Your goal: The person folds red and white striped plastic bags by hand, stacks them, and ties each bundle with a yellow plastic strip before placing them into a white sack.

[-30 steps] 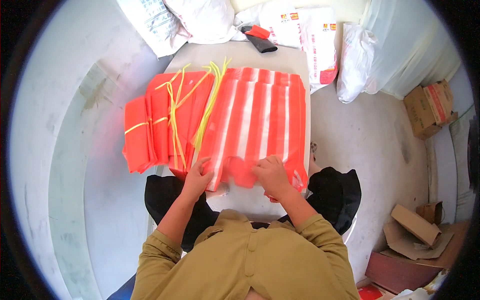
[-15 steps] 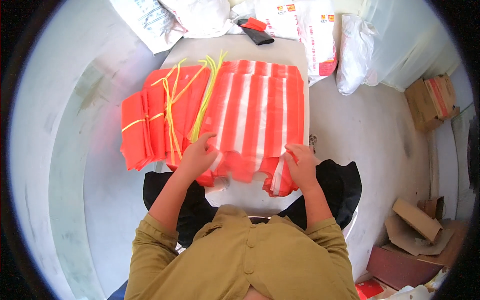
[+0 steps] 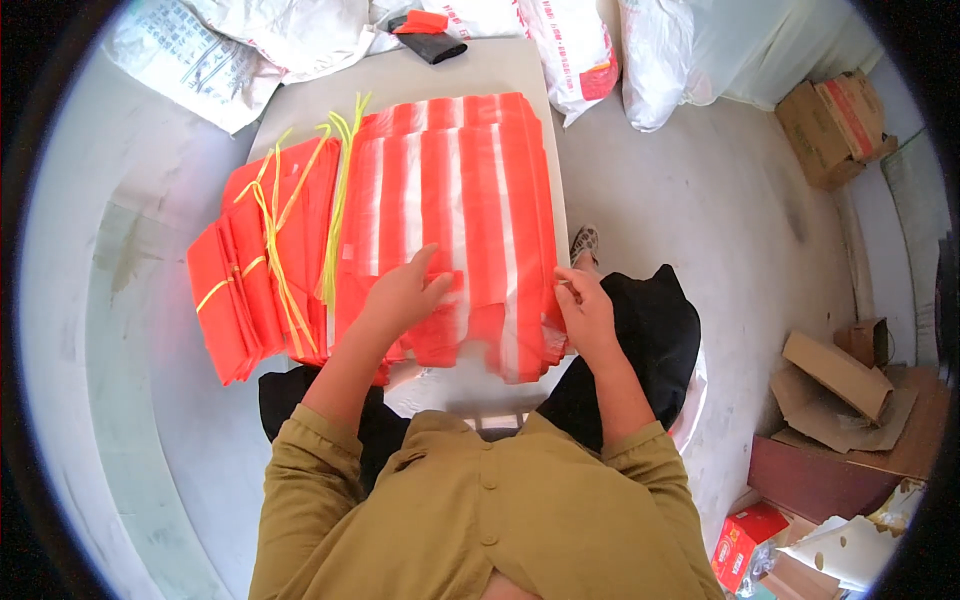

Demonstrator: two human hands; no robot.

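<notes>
A stack of red-and-white striped plastic bags [image 3: 485,190] lies on the table, its lower ends crumpled and overhanging the near edge. My left hand [image 3: 405,295] rests over the stack's near left part, index finger and thumb apart, beside a folded red flap. At the right edge my right hand [image 3: 588,312] has curled fingers, seemingly pinching a bag's edge; the fingertips are partly hidden. Left of the stack lie yellow ties [image 3: 340,205] in a loose bunch. Farther left are folded red bags [image 3: 222,305] bound with yellow ties.
White sacks [image 3: 290,35] line the table's far side, with a black and red cloth-like item [image 3: 430,42] by them. A tan cardboard box [image 3: 835,130] stands at the far right. Flattened cardboard [image 3: 840,390] and a red box [image 3: 745,540] lie at the lower right.
The view has shifted, so the table appears farther left. My left hand has moved inward over the stack, and the bags' near ends lie flatter. My right hand remains at the right edge.
</notes>
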